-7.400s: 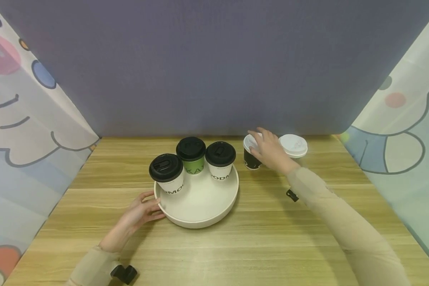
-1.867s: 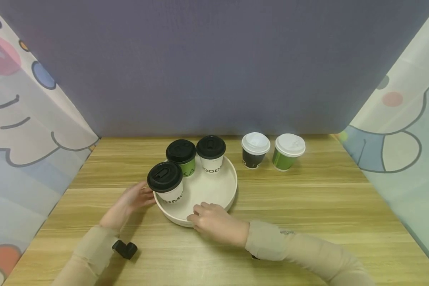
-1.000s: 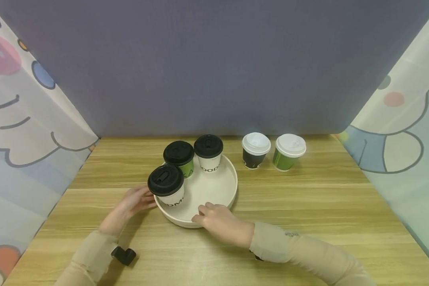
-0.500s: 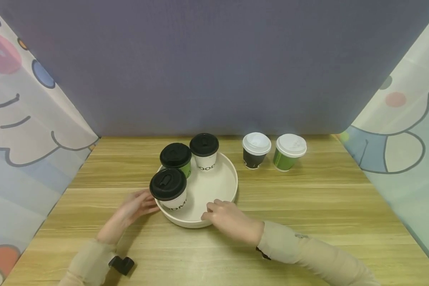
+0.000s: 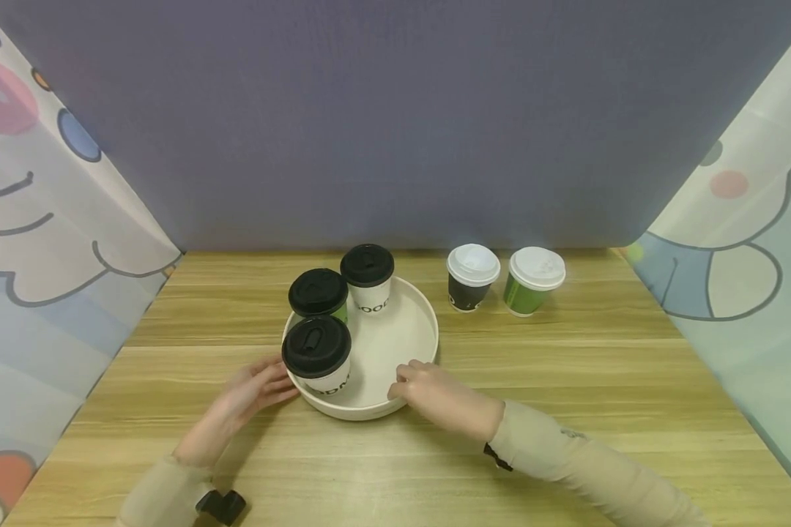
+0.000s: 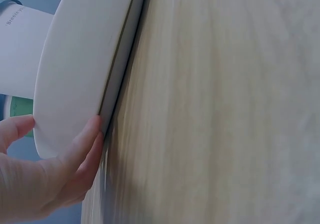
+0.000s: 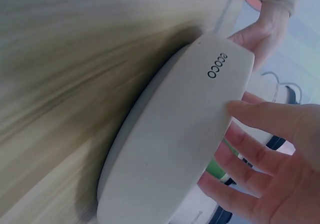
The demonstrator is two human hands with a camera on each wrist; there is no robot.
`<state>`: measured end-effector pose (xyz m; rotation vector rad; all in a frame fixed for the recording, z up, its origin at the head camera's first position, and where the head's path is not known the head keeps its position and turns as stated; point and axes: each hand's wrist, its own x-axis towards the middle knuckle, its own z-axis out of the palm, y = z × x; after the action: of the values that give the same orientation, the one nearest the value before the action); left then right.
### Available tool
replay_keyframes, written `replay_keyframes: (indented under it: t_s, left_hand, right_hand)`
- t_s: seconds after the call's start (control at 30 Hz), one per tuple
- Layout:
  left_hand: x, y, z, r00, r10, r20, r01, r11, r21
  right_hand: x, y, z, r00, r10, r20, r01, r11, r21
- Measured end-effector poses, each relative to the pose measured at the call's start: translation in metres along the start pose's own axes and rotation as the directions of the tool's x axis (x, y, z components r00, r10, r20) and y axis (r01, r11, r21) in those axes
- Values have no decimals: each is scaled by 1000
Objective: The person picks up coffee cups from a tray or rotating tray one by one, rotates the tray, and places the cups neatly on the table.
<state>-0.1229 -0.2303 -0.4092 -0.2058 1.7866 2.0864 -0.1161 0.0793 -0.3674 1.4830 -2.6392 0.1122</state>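
A round white turntable tray [image 5: 395, 344] bears three cups with black lids: a white cup [image 5: 329, 382] at front left, a green cup [image 5: 340, 313] behind it, and another white cup [image 5: 372, 296] at the back. My right hand [image 5: 438, 395] pinches the tray's front-right rim. In the right wrist view its thumb [image 7: 250, 111] lies on the outer wall, with the other fingers over the rim inside. My left hand [image 5: 253, 395] touches the tray's left side. Its fingers [image 6: 80, 149] lie fairly straight along the wall, and the thumb [image 6: 17, 128] touches the rim.
To the right of the tray stand two smaller white-lidded cups, a black cup [image 5: 468, 291] and a green cup [image 5: 526, 294]. A grey wall [image 5: 395, 146] rises behind the wooden table [image 5: 567, 380]. Patterned curtains [image 5: 732, 241] flank both sides.
The tray has turned counterclockwise with its three cups, while my right hand moved right along the front. My left hand stays near the same spot. Earlier, my right hand was at the black cup.
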Motion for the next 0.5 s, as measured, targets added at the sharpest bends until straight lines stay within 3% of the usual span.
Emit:
replay_keyframes:
  t_s: [0.3, 0.5]
  left_hand:
    - [-8, -6, 8, 1000, 9, 10, -8, 1000, -30]
    - [-12, -11, 16, 1000, 1, -31, -2, 1000, -27]
  right_hand:
    - [-5, 16, 0, 999, -25, -34, 29, 994, 103]
    - [-6, 26, 0, 996, -52, -78, 63, 985, 158]
